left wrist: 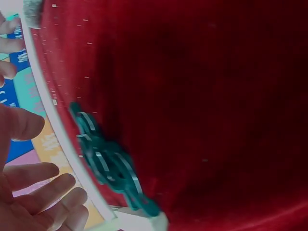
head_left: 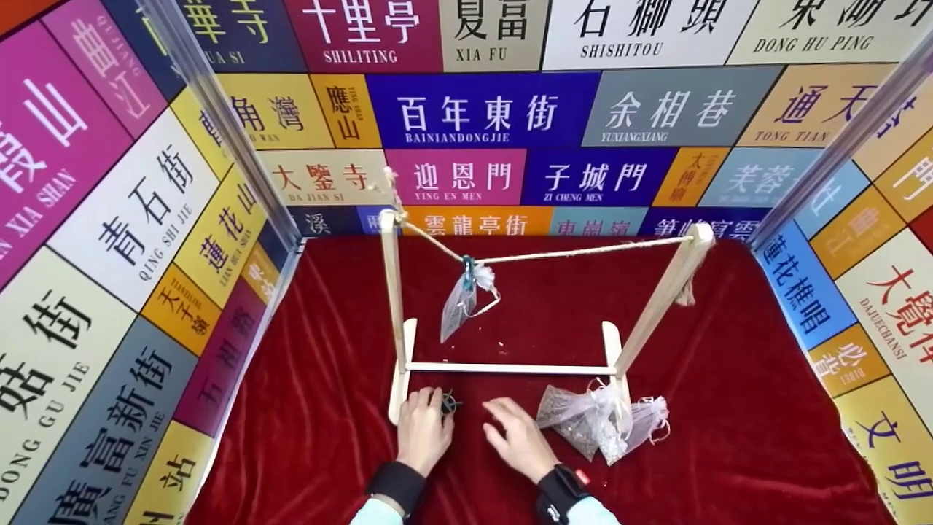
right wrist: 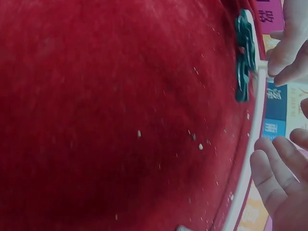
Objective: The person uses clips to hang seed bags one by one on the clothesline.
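Observation:
Dark green plastic clips, seemingly clothespins [left wrist: 108, 161], lie on the red cloth by the left foot of a small wooden rack [head_left: 510, 369]. Beside them is my left hand [head_left: 423, 432], palm down with fingers extended; the head view partly hides the clips behind it, and I see no grip on them. My right hand [head_left: 522, 440] hovers over the cloth, fingers loosely bent and holding nothing. From the rack's rope [head_left: 583, 253] hangs a sheer white drawstring bag [head_left: 459, 302], held by a green clip [head_left: 469, 268]. Right of my right hand lie sheer bags with grainy contents [head_left: 576, 419].
Two upright posts, the right one [head_left: 662, 302] leaning outward, carry the rope. Small pale crumbs [right wrist: 200, 147] are scattered on the red velvet cloth [head_left: 321, 364]. Panels printed with place names [head_left: 481, 109] wall in the back and both sides.

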Available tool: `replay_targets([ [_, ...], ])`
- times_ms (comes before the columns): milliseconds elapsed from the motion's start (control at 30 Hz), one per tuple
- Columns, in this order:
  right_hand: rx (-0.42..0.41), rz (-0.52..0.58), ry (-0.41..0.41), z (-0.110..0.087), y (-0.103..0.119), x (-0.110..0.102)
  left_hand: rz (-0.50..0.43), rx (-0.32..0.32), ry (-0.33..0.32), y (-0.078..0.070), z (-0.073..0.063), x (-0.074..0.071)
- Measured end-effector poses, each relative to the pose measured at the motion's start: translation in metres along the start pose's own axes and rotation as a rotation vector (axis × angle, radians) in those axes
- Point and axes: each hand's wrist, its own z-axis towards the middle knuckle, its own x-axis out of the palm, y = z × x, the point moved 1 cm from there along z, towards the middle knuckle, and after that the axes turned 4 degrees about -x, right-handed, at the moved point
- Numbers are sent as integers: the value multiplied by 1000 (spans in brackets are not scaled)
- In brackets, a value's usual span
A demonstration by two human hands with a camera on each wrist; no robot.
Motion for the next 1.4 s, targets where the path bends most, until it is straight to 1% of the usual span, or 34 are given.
replay_targets([
  [167,5,20,33,2,2,7,43,-9,40,7,-3,7],
  [300,6,34,43,3,4,8,71,-20,81,10,-4,10],
  [400,6,33,47,3,5,9,60,-25,102,11,-4,9],
  [467,8,37,50,3,5,9,39,-26,103,11,-2,6],
  [567,24,53,58,4,5,9,-32,-46,93,9,1,0],
  [633,42,73,58,4,4,7,-112,-75,82,7,5,-4],
  [700,64,100,50,6,4,5,-216,-117,76,3,10,-10],
  [833,103,178,5,12,3,-3,-421,-198,73,-6,22,-24],
  [1000,132,278,-49,22,5,-19,-638,-251,53,-21,37,-45],
  [1100,145,346,-62,25,7,-29,-807,-281,69,-32,42,-56],
  [1233,140,419,-63,29,13,-38,-1041,-337,117,-44,44,-64],
  [1300,140,432,-60,30,18,-42,-1122,-371,140,-49,43,-65],
  [1400,161,429,-53,32,27,-47,-1198,-444,179,-55,42,-65],
])
